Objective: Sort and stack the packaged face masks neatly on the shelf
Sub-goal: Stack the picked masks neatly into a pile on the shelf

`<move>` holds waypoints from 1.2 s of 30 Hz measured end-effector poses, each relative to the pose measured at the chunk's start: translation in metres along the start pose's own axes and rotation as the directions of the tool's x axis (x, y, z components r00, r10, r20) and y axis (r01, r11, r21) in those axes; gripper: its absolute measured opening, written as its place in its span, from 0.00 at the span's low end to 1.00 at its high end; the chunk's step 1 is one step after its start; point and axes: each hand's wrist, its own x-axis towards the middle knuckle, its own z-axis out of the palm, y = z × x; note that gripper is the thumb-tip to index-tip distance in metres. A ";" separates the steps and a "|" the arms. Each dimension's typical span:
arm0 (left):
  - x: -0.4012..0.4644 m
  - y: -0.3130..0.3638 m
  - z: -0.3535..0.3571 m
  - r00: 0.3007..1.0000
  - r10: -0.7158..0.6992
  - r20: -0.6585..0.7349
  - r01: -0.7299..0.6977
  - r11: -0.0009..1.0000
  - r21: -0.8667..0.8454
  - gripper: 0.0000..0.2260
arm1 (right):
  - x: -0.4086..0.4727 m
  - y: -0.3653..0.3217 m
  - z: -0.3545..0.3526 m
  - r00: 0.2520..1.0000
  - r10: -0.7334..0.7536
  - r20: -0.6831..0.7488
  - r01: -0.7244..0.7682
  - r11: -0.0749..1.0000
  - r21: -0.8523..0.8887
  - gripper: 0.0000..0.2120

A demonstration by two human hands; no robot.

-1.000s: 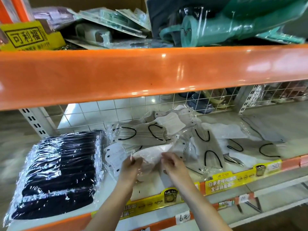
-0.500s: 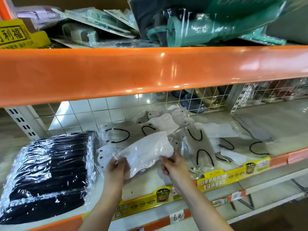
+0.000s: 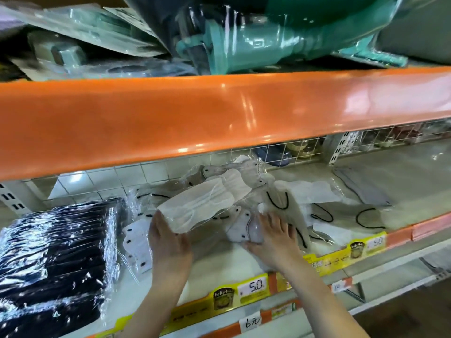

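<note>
A white packaged mask (image 3: 203, 206) in clear wrap is lifted and tilted above the shelf (image 3: 212, 262); my left hand (image 3: 168, 247) holds its lower left end. My right hand (image 3: 273, 237) lies with spread fingers on a small white mask packet (image 3: 240, 230) in the loose heap. More packaged masks with black ear loops (image 3: 278, 203) are scattered behind and to the right. A white packet with black dots (image 3: 136, 240) lies left of my left hand.
A large wrapped bundle of black masks (image 3: 56, 259) fills the shelf's left side. The thick orange beam (image 3: 219, 113) of the upper shelf hangs overhead, with teal packaged goods (image 3: 268, 37) above it. A wire grid (image 3: 280, 154) backs the shelf. Yellow price labels (image 3: 249, 289) line the front edge.
My left hand has carried the white mask up and back over the heap. My right hand let go of it and dropped onto a small white packet to the right.
</note>
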 end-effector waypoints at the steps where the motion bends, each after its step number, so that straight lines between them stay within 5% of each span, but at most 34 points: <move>1: -0.003 0.000 0.004 0.997 0.080 -0.015 -0.076 0.986 0.145 0.28 | 0.001 0.005 -0.001 0.999 0.011 0.037 -0.011 1.000 0.003 0.49; 5: -0.017 0.013 0.044 0.911 0.405 0.074 -0.408 0.861 0.303 0.23 | 0.012 0.033 -0.007 0.967 -0.069 -0.245 0.047 0.994 -0.095 0.35; 7: -0.023 0.018 0.067 0.856 0.487 0.171 -0.516 0.794 0.323 0.20 | 0.021 0.048 -0.013 0.979 -0.046 -0.199 0.040 0.999 -0.036 0.29; 13: -0.019 0.022 0.111 0.842 0.267 0.469 -0.507 0.690 0.516 0.24 | 0.034 0.065 -0.008 0.982 -0.101 -0.160 0.103 0.995 0.004 0.22; 23: 0.011 0.012 0.088 0.947 0.135 0.293 -0.310 0.631 0.711 0.25 | 0.029 0.025 0.012 0.837 -0.387 -0.388 0.450 0.889 0.085 0.13; 27: 0.016 -0.004 0.088 0.958 0.132 0.253 -0.277 0.640 0.717 0.20 | 0.034 0.000 0.011 0.947 -0.253 -0.200 0.312 0.878 0.363 0.28; 32: 0.010 -0.012 0.081 0.925 0.304 0.226 -0.378 0.712 0.592 0.17 | 0.043 -0.015 -0.001 0.987 -0.128 -0.097 0.161 0.781 0.604 0.18; 36: 0.005 -0.016 0.078 0.833 0.494 0.247 -0.551 0.708 0.442 0.23 | 0.043 -0.017 -0.007 0.988 0.019 -0.152 0.119 0.532 0.838 0.14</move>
